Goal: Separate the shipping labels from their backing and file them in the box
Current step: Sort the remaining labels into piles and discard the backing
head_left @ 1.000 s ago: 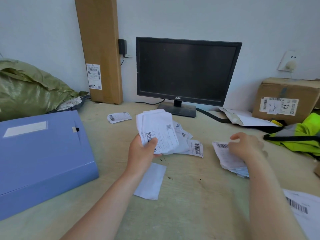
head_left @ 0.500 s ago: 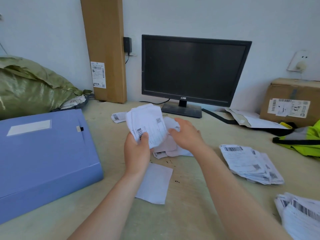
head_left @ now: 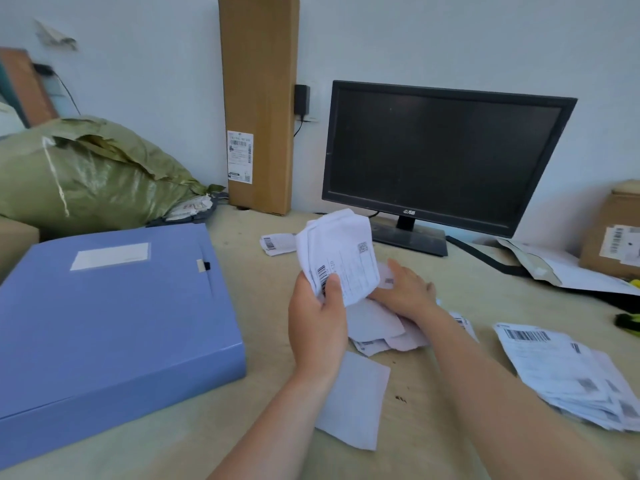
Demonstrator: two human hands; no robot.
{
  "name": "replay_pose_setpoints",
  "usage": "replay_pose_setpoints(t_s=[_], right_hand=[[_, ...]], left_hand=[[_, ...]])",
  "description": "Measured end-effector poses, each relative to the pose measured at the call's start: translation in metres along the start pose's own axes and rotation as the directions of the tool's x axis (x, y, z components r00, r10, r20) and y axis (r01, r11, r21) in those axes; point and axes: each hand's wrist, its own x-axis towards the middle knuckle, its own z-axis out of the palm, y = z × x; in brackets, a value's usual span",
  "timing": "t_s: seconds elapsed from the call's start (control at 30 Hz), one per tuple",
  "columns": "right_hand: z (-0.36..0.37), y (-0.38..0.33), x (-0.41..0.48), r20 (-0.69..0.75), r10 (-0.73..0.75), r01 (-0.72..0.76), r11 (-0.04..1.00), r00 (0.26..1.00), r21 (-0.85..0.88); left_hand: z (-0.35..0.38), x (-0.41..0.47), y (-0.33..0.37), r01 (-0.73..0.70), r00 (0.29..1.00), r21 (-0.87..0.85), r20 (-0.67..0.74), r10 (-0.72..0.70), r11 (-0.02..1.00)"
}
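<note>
grip: the left hand (head_left: 317,327) clasps a crumpled sheaf of shipping labels (head_left: 341,254) by its lower edge, thumb pressed over a barcode, holding it up above the desk (head_left: 433,393).
reach: the right hand (head_left: 403,289) lies on a loose pile (head_left: 381,327) of papers just behind the sheaf; its fingertips are hidden by the sheaf, so whether it pinches a sheet cannot be told.
step: gathering and sorting, by the look of it, with peeling not finished and filing not yet begun.
backing: one blank backing sheet (head_left: 353,400) lies flat on the desk under the left forearm.
next move: likely drawing one sheet clear of the pile, which calls for a fingertip pinch on thin, slippery paper while the left hand has its sheaf to mind.
box: the blue file box (head_left: 104,323) sits to the left of the hands, lid down and clasp (head_left: 204,266) fastened; it would have to be opened first.
around: a sorted stack (head_left: 571,375) of labels at the right, a stray label (head_left: 277,242) behind the sheaf, a dark monitor (head_left: 443,157), a tall carton (head_left: 258,98), a green sack (head_left: 86,174), a parcel (head_left: 613,233).
in the way: nothing lies between hands and box; the shut lid is the obstacle.
</note>
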Motion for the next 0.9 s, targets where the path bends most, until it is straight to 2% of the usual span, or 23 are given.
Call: replay_pose_setpoints(t_s=[0.1,0.23,0.3,0.4,0.5,0.67,0.83,0.9], right_hand=[[-0.008,0.005,-0.021,0.048,-0.066,0.062,0.994,0.997,0.091],[-0.021,0.008,-0.057,0.226,-0.127,0.071,0.968,0.966,0.24],[-0.029,0.008,-0.072,0.299,-0.139,0.063,0.966,0.944,0.25],[-0.041,0.004,-0.088,0.33,-0.114,0.047,0.978,0.937,0.204],[-0.043,0.0,-0.098,0.271,-0.113,0.08,0.988,0.956,0.128],[-0.044,0.002,-0.101,-0.026,-0.12,0.122,0.977,0.992,0.172],[-0.057,0.014,-0.099,0.015,-0.173,0.168,0.972,0.985,0.166],[-0.062,0.019,-0.098,-0.024,-0.171,0.173,0.967,0.985,0.188]], left_hand=[[0.0,0.001,0.002,-0.009,1.0,-0.019,-0.014,0.008,1.0],[-0.002,0.002,0.005,0.032,0.999,-0.058,-0.033,-0.034,0.998],[-0.004,0.002,0.004,0.04,0.999,-0.05,-0.034,-0.041,0.998],[-0.007,0.002,0.005,0.03,0.999,-0.019,-0.034,-0.031,0.999],[-0.009,0.003,0.005,0.039,0.999,-0.014,-0.028,-0.04,0.999],[-0.01,0.005,0.006,0.078,0.997,-0.083,-0.02,-0.08,0.993],[-0.012,0.007,0.008,0.103,0.993,-0.147,-0.033,-0.109,0.984],[-0.013,0.007,0.008,0.105,0.993,-0.146,-0.039,-0.112,0.984]])
